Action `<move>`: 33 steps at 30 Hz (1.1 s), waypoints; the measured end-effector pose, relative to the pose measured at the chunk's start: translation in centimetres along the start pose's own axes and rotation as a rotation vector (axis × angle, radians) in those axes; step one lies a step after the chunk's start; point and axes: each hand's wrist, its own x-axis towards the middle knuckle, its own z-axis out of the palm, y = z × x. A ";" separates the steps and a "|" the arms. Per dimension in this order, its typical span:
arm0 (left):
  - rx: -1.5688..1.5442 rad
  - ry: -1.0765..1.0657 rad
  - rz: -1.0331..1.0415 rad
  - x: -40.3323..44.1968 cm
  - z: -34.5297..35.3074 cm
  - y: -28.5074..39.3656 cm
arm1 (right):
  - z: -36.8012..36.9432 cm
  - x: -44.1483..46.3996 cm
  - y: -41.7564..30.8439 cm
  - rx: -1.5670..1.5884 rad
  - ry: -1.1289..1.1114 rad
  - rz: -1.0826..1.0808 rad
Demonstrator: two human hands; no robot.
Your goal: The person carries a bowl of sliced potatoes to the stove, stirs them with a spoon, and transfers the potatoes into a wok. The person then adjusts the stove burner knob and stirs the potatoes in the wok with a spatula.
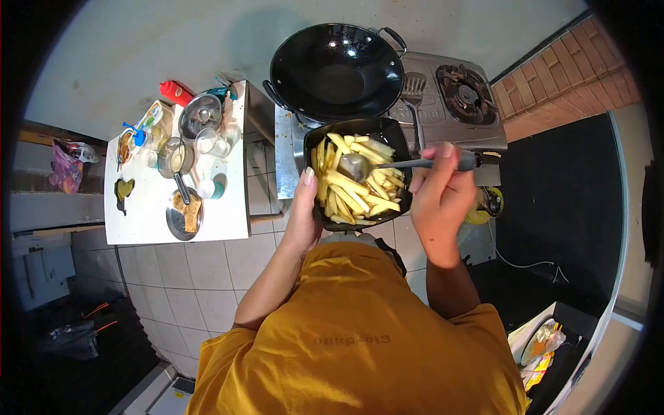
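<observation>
A left hand (304,206) grips a black bowl (396,146) of potato strips (354,197) by its left side, seemingly to steady it, while the right hand (441,197) holds a spoon (400,164) among them; the wok (337,77) sits just beyond on the stove (477,136), apparently within reach.

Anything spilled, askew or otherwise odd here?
Mostly not: the potato sticks lie inside the black bowl that the left hand holds, with none seen spilled. One oddity: an irregular dark-and-yellow patch on the white table; it stands out against the plain top, but I can't tell what it is.
</observation>
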 end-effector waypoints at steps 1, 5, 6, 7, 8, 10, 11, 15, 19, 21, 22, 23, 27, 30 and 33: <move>-0.022 -0.003 0.008 0.0 0.0 0.0 | -0.3 0.1 -0.2 -0.005 0.041 0.034; -0.002 0.004 0.046 0.0 0.7 0.3 | -0.2 -0.8 -0.3 -0.073 0.021 -0.081; -0.035 0.000 0.021 0.0 0.9 0.4 | 0.2 -1.2 0.2 -0.023 0.019 -0.089; -0.069 -0.006 -0.004 0.0 1.0 0.4 | 0.2 -1.2 0.3 -0.025 0.022 -0.087; -0.069 -0.008 -0.006 0.2 0.7 0.3 | 0.1 -1.0 0.4 0.022 -0.018 -0.017; 0.027 -0.005 0.040 0.7 -0.1 -0.1 | -0.3 -0.5 0.5 0.109 -0.062 0.155; 0.029 -0.007 0.040 0.7 0.0 0.0 | -0.5 -0.3 0.5 0.110 -0.060 0.155; 0.017 0.009 0.035 0.8 0.5 0.2 | -0.6 -0.3 0.7 0.103 -0.010 0.101; 0.009 -0.009 0.037 1.2 0.4 0.3 | -1.2 0.6 1.3 0.113 -0.163 0.166; 0.007 -0.014 0.038 1.3 0.3 0.3 | -1.6 0.9 1.7 0.142 -0.128 0.215; -0.001 -0.013 0.040 1.3 0.3 0.2 | -1.7 1.0 1.7 0.173 -0.097 0.265; -0.010 -0.012 0.042 1.4 0.3 0.2 | -1.7 1.1 1.5 0.173 -0.096 0.264; 0.011 -0.013 0.046 1.8 0.5 -0.2 | -1.1 0.6 1.3 0.154 -0.073 0.250; 0.010 -0.012 0.046 1.9 0.9 -0.2 | -1.5 1.0 1.2 0.171 -0.114 0.291; 0.000 -0.034 0.037 2.1 0.7 -0.5 | -2.4 1.3 0.9 0.225 -0.102 0.403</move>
